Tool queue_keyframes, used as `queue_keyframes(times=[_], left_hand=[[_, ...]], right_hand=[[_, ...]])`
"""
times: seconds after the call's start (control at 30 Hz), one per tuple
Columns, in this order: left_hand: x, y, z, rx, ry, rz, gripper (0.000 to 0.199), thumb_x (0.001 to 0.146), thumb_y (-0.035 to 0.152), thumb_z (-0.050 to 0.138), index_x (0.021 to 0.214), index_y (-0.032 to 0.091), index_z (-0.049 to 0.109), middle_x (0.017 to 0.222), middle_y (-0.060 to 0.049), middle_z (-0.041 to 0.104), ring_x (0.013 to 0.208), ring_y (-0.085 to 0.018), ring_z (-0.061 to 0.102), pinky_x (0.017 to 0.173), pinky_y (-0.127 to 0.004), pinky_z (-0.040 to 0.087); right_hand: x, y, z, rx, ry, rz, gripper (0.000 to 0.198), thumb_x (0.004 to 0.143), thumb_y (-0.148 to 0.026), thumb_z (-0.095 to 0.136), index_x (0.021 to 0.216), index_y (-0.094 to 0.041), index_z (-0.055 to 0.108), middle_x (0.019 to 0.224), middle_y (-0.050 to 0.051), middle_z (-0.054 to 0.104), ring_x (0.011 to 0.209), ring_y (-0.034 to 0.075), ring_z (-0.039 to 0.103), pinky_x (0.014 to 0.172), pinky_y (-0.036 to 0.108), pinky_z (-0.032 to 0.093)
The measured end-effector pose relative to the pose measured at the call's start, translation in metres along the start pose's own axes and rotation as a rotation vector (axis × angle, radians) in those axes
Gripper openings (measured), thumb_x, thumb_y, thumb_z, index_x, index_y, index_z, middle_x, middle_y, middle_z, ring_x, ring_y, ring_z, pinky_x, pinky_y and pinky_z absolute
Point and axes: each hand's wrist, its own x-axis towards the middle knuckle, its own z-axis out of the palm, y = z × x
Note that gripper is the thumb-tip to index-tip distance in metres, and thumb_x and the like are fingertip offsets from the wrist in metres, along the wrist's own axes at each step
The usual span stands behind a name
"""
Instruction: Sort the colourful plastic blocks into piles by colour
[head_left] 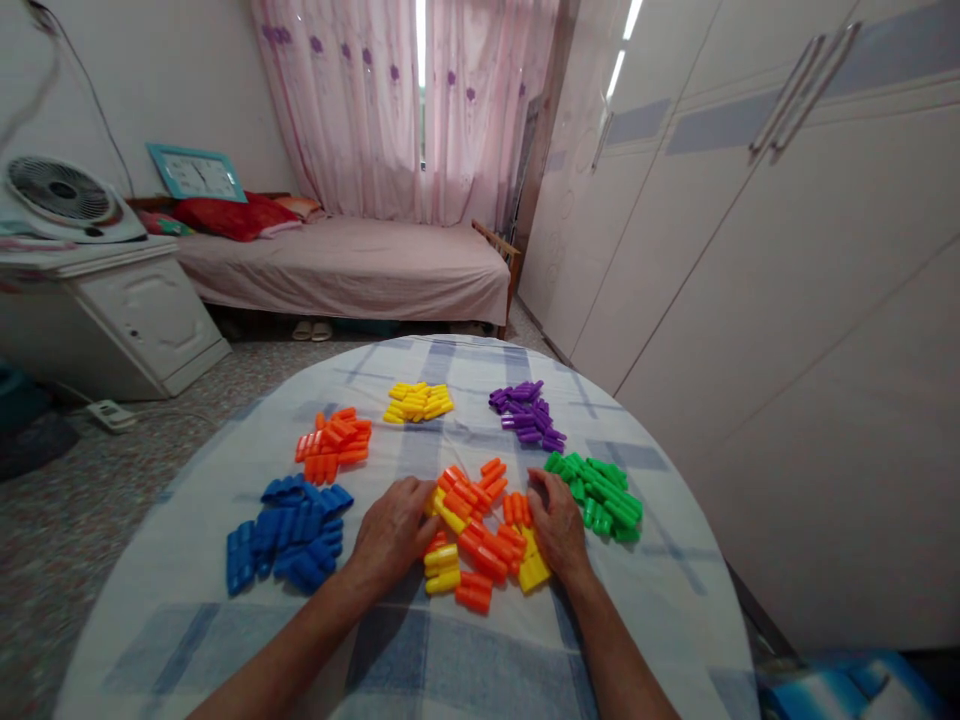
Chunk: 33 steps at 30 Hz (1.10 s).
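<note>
In front of me a mixed pile of orange pieces [484,552] and yellow pieces [534,572] lies on the cloth; they look like short joined plastic tubes. My left hand [396,525] is at the pile's left side, its thumb and fingers closing on the end of a yellow piece [448,511]. Along the right side rests my right hand [556,522], fingers curved and apart, beside a few orange pieces [517,509]. Its palm side is hidden, and no held piece shows there. Green pieces [600,495] lie just right of that hand.
Around the round table's checked cloth [480,660] sit separate heaps: blue pieces [292,535], orange pieces [335,445], yellow pieces [418,402] and purple pieces [527,413]. Beyond stand a bed [360,260], a white cabinet [142,320] with a fan [64,195], and a wardrobe [750,300].
</note>
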Motion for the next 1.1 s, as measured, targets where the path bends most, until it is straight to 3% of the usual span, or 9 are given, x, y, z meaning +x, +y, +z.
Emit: queue_keyframes(times=[0.23,0.47,0.67,0.9,1.1], left_hand=[[-0.022,-0.01,-0.025,0.093,0.132,0.009,0.026,0.083,0.028,0.047,0.105,0.022,0.058,0.099,-0.007,0.06,0.093,-0.02,0.056,0.08,-0.031,0.044],[-0.065,-0.066,-0.042,0.218,0.356,-0.012,0.034,0.081,0.034,0.048,0.112,0.023,0.058,0.11,-0.008,0.061,0.101,-0.026,0.057,0.085,-0.038,0.046],[-0.095,-0.093,-0.031,0.23,0.519,-0.068,0.037,0.085,0.041,0.042,0.115,0.023,0.055,0.109,-0.01,0.062,0.1,-0.028,0.057,0.087,-0.045,0.046],[-0.104,-0.099,-0.007,0.177,0.549,-0.044,0.036,0.087,0.038,0.044,0.118,0.021,0.05,0.118,-0.012,0.056,0.107,-0.028,0.054,0.094,-0.046,0.044],[-0.1,-0.096,-0.003,0.128,0.542,-0.027,0.038,0.085,0.035,0.046,0.121,0.023,0.05,0.125,-0.013,0.052,0.118,-0.03,0.048,0.1,-0.048,0.041]], right_hand=[[0.001,0.003,0.0,0.012,0.009,-0.015,0.031,0.08,-0.025,0.043,0.103,-0.017,0.062,0.105,0.009,0.064,0.099,0.021,0.058,0.092,0.039,0.044],[0.002,0.003,-0.001,-0.004,-0.004,-0.018,0.033,0.08,-0.025,0.042,0.105,-0.016,0.061,0.104,0.009,0.064,0.098,0.021,0.058,0.092,0.039,0.044],[0.002,0.006,0.001,-0.021,0.005,-0.036,0.032,0.079,-0.024,0.043,0.104,-0.016,0.061,0.103,0.009,0.064,0.098,0.021,0.058,0.091,0.039,0.044],[0.001,0.007,0.001,-0.041,-0.011,-0.038,0.032,0.08,-0.023,0.042,0.105,-0.015,0.06,0.104,0.01,0.063,0.098,0.021,0.057,0.092,0.039,0.044],[0.001,0.006,0.001,-0.051,-0.015,-0.036,0.033,0.08,-0.021,0.041,0.106,-0.015,0.06,0.104,0.01,0.063,0.099,0.021,0.057,0.091,0.039,0.044]])
